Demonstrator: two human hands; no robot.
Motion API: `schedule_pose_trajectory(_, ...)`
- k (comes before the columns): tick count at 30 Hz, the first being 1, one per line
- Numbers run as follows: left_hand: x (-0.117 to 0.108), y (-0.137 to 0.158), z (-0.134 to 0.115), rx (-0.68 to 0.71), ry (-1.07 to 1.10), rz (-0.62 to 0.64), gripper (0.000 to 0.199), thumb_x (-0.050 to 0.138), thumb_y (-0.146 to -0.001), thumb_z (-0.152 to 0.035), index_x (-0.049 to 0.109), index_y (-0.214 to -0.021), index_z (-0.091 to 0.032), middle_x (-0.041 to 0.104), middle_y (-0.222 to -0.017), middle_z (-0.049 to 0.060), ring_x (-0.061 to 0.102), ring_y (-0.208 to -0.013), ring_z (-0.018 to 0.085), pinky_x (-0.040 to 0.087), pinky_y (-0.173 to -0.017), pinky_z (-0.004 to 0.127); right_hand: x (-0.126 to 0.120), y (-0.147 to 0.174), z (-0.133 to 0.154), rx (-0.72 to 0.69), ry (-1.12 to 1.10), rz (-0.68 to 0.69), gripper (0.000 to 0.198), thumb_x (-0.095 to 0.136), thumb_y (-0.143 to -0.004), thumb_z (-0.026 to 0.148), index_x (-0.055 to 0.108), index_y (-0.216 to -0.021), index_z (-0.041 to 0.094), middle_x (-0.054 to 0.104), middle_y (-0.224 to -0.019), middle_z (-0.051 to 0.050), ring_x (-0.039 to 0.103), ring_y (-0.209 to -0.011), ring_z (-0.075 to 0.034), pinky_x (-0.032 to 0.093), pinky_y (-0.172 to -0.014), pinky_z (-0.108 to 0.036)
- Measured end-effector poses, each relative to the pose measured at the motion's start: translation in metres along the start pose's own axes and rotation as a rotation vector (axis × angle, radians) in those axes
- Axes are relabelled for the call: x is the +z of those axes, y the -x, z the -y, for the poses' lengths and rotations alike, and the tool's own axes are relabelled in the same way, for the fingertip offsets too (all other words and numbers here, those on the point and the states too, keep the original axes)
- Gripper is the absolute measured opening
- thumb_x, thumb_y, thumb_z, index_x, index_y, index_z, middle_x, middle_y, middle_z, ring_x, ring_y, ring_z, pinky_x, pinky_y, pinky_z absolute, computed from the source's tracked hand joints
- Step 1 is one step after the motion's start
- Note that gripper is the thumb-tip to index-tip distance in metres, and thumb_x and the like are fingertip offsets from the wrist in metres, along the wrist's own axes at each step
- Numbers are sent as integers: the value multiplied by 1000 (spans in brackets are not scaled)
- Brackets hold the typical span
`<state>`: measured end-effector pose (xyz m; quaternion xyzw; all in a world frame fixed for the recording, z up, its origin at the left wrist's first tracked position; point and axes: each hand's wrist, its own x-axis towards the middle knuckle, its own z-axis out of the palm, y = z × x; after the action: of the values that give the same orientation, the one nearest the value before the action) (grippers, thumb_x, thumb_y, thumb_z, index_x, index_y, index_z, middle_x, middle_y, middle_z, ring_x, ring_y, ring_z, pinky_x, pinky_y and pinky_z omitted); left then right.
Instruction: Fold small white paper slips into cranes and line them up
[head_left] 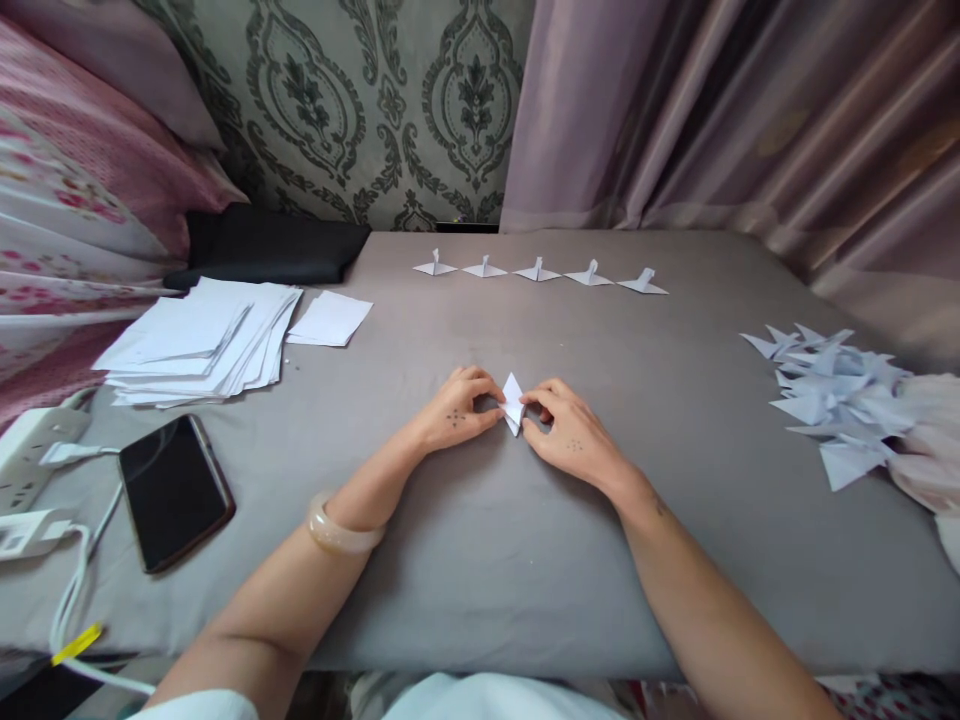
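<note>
A small diamond-shaped piece of folded white paper (512, 400) stands out between my hands near the middle of the grey-covered table (480, 560). My left hand (463, 408) pinches its left side between thumb and fingers. From the other side, my right hand (568, 425) grips the right edge with thumb and forefinger. The paper's upper and lower points stick out past the fingertips. Farther back, several folded paper cranes (538, 271) sit in a row. A light bangle (345, 527) circles my left wrist.
Stacked white paper (202, 345) lies at the left, with a few smaller sheets (331, 318) beside it. Nearer are a phone (176, 493), a power strip (34, 450) and white cables. Folded paper shapes (840, 385) are heaped at the right. Behind them hang curtains (637, 110).
</note>
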<state>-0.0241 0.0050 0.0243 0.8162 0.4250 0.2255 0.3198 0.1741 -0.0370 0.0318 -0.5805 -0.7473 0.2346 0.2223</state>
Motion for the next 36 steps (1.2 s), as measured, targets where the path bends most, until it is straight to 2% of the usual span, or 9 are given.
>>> schedule_pose_trajectory(4, -1, -1, 1, 3, 11, -5, 16, 61, -83, -30, 68, -91, -19, 61, -97, 7, 54, -95, 21, 42, -90, 37, 3, -1, -1, 9, 17, -34, 19, 53, -82, 26, 65, -96, 23, 60, -97, -3, 58, -71, -13, 45, -69, -27)
schedule_pose_trajectory(10, -4, 0, -3, -15, 17, 10, 25, 70, -76, -40, 67, -91, -19, 60, -97, 7, 53, -93, 21, 42, -86, 35, 6, 2, 2, 6, 127, -46, 20, 50, -85, 24, 64, -100, 23, 61, -103, -4, 60, -77, -14, 43, -65, -27)
schedule_pose_trajectory(17, 1, 0, -4, -8, -5, -48, 38, 74, -71, -45, 62, -92, -16, 59, -92, 6, 51, -87, 20, 42, -79, 32, 8, 0, 3, -1, 164, -63, 18, 51, -85, 23, 64, -98, 23, 61, -103, -4, 61, -77, -15, 42, -64, -26)
schedule_pose_trajectory(25, 10, -2, -4, -10, -72, -104, 10, 62, -83, -26, 65, -85, -16, 60, -91, 7, 51, -85, 19, 42, -80, 33, 9, -3, 4, 37, 112, -52, 14, 50, -86, 25, 60, -95, 22, 59, -106, -4, 59, -75, -14, 43, -64, -27)
schedule_pose_trajectory(31, 13, -3, -2, -29, -101, -120, 9, 58, -84, -22, 64, -83, -16, 61, -91, 7, 51, -84, 19, 42, -78, 32, 5, -5, 1, 111, -22, -70, 24, 54, -81, 23, 54, -104, 21, 59, -105, -5, 57, -68, -12, 45, -69, -29)
schedule_pose_trajectory(36, 15, -4, -2, -29, -115, -129, 9, 58, -84, -22, 64, -82, -16, 60, -91, 6, 51, -84, 19, 43, -78, 33, 8, -5, 1, 93, -42, -92, 16, 51, -84, 24, 59, -97, 23, 59, -103, -4, 57, -66, -11, 45, -68, -28)
